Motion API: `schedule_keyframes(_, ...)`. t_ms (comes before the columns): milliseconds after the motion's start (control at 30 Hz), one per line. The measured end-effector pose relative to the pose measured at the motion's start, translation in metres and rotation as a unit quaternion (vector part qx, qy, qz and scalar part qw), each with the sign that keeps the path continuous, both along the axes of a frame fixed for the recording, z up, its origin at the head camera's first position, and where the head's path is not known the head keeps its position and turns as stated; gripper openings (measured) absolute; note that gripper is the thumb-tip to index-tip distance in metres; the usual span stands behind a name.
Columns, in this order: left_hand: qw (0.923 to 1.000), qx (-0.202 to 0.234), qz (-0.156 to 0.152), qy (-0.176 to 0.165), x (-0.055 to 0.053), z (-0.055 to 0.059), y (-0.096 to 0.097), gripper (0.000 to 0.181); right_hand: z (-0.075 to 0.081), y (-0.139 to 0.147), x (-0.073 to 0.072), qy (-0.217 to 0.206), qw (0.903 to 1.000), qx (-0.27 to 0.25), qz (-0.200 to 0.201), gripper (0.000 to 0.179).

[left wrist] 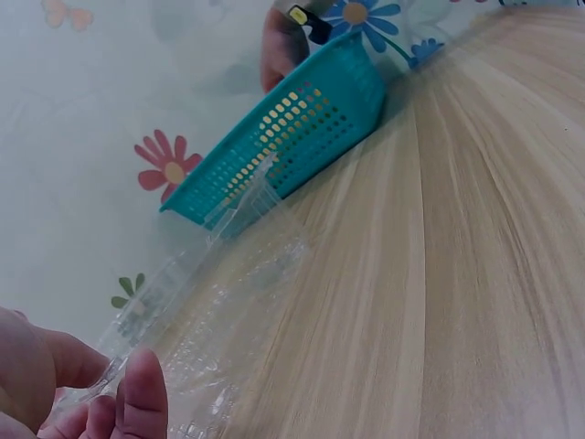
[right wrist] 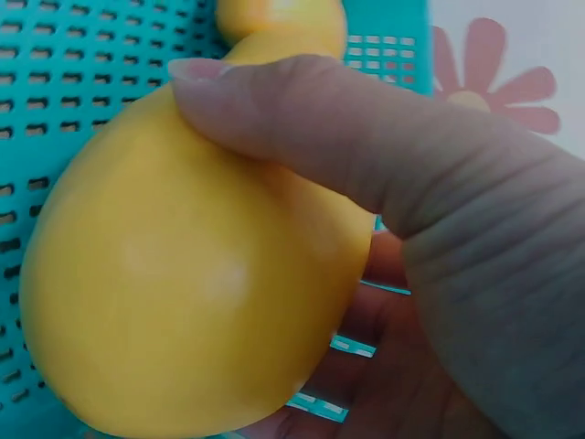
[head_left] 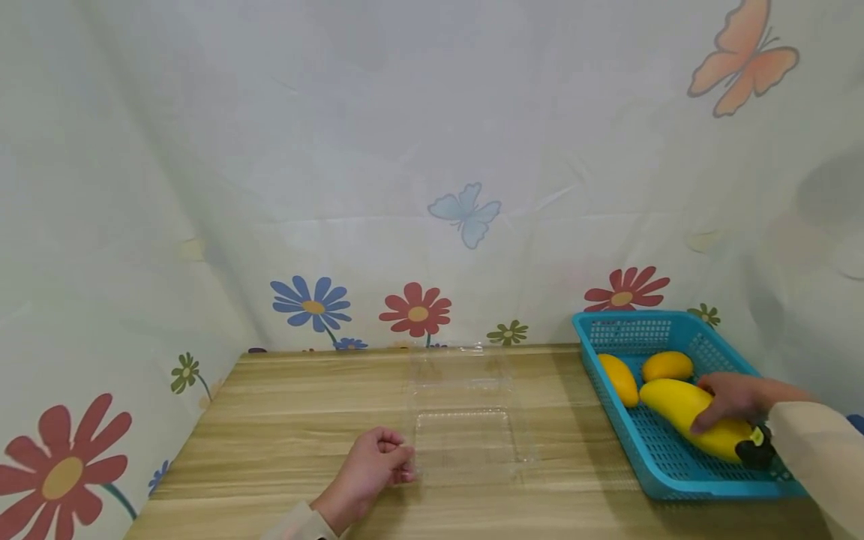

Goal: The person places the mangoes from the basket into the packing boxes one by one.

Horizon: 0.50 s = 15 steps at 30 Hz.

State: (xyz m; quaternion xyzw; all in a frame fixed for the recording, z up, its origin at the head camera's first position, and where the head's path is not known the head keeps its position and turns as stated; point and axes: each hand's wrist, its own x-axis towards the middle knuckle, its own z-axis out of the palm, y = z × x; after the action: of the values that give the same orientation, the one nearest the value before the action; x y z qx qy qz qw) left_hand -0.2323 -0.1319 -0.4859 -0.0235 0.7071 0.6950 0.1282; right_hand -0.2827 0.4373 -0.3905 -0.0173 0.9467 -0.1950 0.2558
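Note:
In the blue basket (head_left: 637,457) on the right, my right hand (head_left: 732,401) grips a large, smooth yellow fruit (head_left: 675,405), long and papaya-shaped. In the right wrist view my thumb (right wrist: 283,119) lies over its narrower part and the fingers curl beneath its wide end. My left hand (head_left: 374,465) pinches the near left edge of a clear plastic clamshell box (head_left: 462,412), which lies with its lid folded back on the table. The left wrist view shows the box's edge (left wrist: 164,283) between thumb and fingers.
Two smaller yellow mango-like fruits (head_left: 667,366) lie in the basket beyond the large one. The basket's perforated wall (left wrist: 302,128) stands on the wood-grain table (head_left: 304,405), to the right of the box. A flower-printed curtain (head_left: 351,247) hangs behind the table.

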Motion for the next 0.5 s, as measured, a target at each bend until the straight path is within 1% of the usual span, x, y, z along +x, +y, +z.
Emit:
schedule_keyframes(233, 1.0000, 0.008, 0.004, -0.001, -0.0016, -0.0031, -0.0009, 0.030, 0.0055, 0.0041, 0.0027, 0.062, 0.9977, 0.007, 0.027, 0.070)
schedule_keyframes(400, 0.9998, 0.016, 0.005, -0.006, -0.0008, -0.0010, -0.0018, 0.033, 0.0075, 0.0047, 0.0036, 0.090, 0.9953, 0.008, 0.035, 0.073)
schedule_keyframes(500, 0.9997, 0.021, 0.004, -0.010, -0.0010, -0.0008, -0.0021, 0.034, 0.0090, 0.0050, 0.0039, 0.097, 0.9945, 0.009, 0.038, 0.073)
